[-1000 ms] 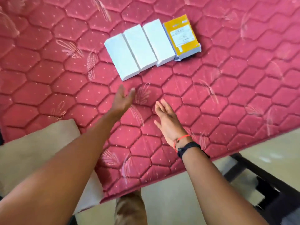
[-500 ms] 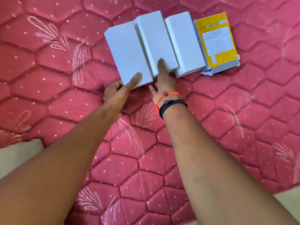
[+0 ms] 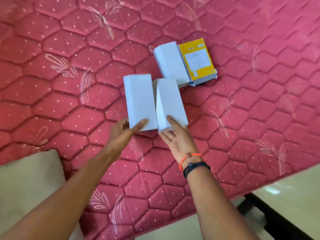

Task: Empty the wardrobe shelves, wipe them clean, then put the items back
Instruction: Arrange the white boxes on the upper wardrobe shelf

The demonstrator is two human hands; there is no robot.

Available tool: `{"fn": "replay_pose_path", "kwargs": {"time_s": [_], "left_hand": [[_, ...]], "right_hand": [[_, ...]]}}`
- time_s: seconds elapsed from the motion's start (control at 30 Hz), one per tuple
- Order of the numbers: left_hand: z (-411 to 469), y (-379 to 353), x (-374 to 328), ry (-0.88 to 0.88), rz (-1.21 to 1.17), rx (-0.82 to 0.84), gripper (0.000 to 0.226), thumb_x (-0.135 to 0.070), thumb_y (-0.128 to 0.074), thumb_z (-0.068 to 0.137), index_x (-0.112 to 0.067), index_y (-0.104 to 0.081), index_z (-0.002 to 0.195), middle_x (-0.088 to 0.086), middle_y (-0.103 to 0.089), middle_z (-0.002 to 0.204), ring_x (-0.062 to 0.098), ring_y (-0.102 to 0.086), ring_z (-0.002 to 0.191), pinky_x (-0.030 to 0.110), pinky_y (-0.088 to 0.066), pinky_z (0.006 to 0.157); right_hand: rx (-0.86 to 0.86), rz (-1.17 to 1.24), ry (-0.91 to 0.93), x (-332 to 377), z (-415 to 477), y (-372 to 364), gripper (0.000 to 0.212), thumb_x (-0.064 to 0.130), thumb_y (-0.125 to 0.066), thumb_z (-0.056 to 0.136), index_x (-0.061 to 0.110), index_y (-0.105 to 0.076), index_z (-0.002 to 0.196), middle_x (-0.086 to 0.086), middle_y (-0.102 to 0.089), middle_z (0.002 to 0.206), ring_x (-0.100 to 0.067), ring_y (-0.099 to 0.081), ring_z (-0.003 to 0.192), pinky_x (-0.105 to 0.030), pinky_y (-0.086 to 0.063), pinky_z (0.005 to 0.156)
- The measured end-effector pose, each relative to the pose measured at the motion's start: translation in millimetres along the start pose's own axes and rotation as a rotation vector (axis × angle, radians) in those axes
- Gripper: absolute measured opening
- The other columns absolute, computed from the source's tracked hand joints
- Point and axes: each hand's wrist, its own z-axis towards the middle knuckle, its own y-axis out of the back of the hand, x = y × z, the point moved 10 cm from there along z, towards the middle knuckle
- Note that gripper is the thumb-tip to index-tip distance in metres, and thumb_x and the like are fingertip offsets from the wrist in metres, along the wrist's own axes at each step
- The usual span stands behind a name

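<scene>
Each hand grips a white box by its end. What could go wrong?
Each is pinched only at its near end: left hand on the left white box, right hand on the tilted white box. Either might slip onto the mattress, or they may knock together, being so close.

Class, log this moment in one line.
left hand: grips white box | right hand: grips second box | third box, yellow packet: on mattress

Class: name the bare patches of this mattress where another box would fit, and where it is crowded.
Free: the mattress left of the left white box; the stretch right of the yellow box; the band beyond both. Crowded: the centre, where the middle white box sits close by the far white box.
</scene>
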Motion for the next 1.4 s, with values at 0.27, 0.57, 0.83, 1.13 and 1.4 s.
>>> {"fn": "replay_pose_path", "kwargs": {"time_s": [0.27,0.57,0.83,1.13,1.4], "left_hand": [[-136,-39,10,0.059,-0.019,0.249,0.052,-0.042,-0.086,0.067,-0.013,-0.07,0.106,-0.001,-0.075,0.101,0.017,-0.071,0.092,0.029,-0.055,0.078],[-271,-74,29,0.109,0.231,0.526,0.055,-0.032,-0.083,0.071,-0.008,-0.06,0.115,0.002,-0.073,0.108,0.017,-0.071,0.098,0.023,-0.057,0.076],[-397,-133,65,0.066,0.457,0.771,0.041,-0.027,-0.084,0.073,-0.012,-0.065,0.106,0.003,-0.075,0.104,0.02,-0.071,0.097,0.026,-0.058,0.077],[-544,-172,160,-0.021,0.799,1.054,0.06,-0.035,-0.085,0.067,-0.005,-0.061,0.113,0.007,-0.072,0.107,0.021,-0.07,0.099,0.029,-0.059,0.08],[-708,-195,238,-0.142,1.037,1.347,0.073,-0.042,-0.085,0.059,-0.008,-0.056,0.118,0.007,-0.068,0.112,0.024,-0.069,0.098,0.029,-0.06,0.076]], "right_hand": [[-0.033,0.184,-0.04,-41,-124,81,0.059,0.006,-0.069,0.081,0.001,-0.049,0.136,-0.016,-0.064,0.127,-0.024,-0.068,0.106,-0.036,-0.059,0.077],[-0.105,0.298,0.059,-100,-272,183,0.032,-0.003,-0.065,0.086,0.008,-0.061,0.116,-0.015,-0.067,0.121,-0.03,-0.065,0.112,-0.043,-0.053,0.096],[-0.276,0.51,0.284,-176,-394,281,0.044,0.007,-0.069,0.087,0.003,-0.056,0.129,-0.011,-0.066,0.12,-0.028,-0.062,0.116,-0.035,-0.053,0.094],[-0.519,0.863,0.525,-320,-542,366,0.029,0.016,-0.065,0.091,0.006,-0.057,0.118,-0.004,-0.071,0.096,-0.03,-0.065,0.106,-0.043,-0.051,0.099],[-0.747,1.187,0.742,-452,-658,410,0.047,0.014,-0.07,0.088,-0.002,-0.053,0.128,-0.012,-0.065,0.103,-0.034,-0.061,0.116,-0.042,-0.051,0.099]]}}
